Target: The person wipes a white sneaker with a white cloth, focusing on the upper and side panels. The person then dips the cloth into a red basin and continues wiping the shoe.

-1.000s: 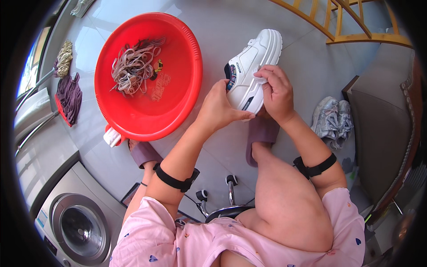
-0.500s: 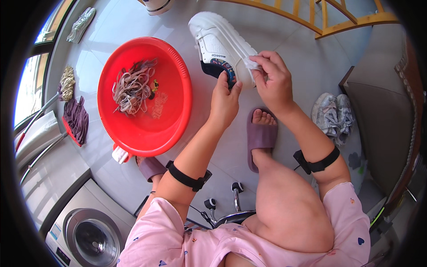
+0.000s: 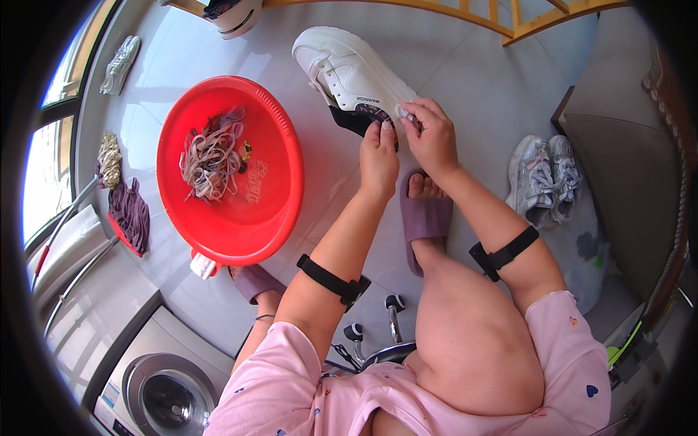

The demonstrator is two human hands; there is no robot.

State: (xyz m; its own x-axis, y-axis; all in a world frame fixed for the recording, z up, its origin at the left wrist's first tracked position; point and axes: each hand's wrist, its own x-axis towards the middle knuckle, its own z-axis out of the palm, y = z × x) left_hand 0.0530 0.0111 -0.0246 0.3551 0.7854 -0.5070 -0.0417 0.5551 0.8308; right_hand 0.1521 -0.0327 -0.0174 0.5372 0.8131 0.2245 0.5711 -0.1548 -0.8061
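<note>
A white sneaker [image 3: 352,69] with a dark patterned lining is held up in front of me, its toe pointing to the far left. My left hand [image 3: 379,161] grips the collar near the heel, thumb and fingers closed on it. At the heel, the fingers of my right hand [image 3: 431,142] pinch a small white wipe [image 3: 402,112] against the shoe's side. Most of the wipe is hidden by those fingers. The sneaker's eyelets show no lace in them.
Left of the sneaker, a red basin [image 3: 273,211] holds a heap of loose shoelaces [image 3: 211,160]. Grey-white sneakers [image 3: 534,174] stand at the right beside a grey-brown sofa [image 3: 618,145]. A washing machine [image 3: 171,396] is at the lower left, mops [image 3: 129,211] at the left.
My right hand has moved slightly down and left along the heel, its fingers covering more of the wipe. The sneaker has shifted a little left. The whole view has tilted somewhat.
</note>
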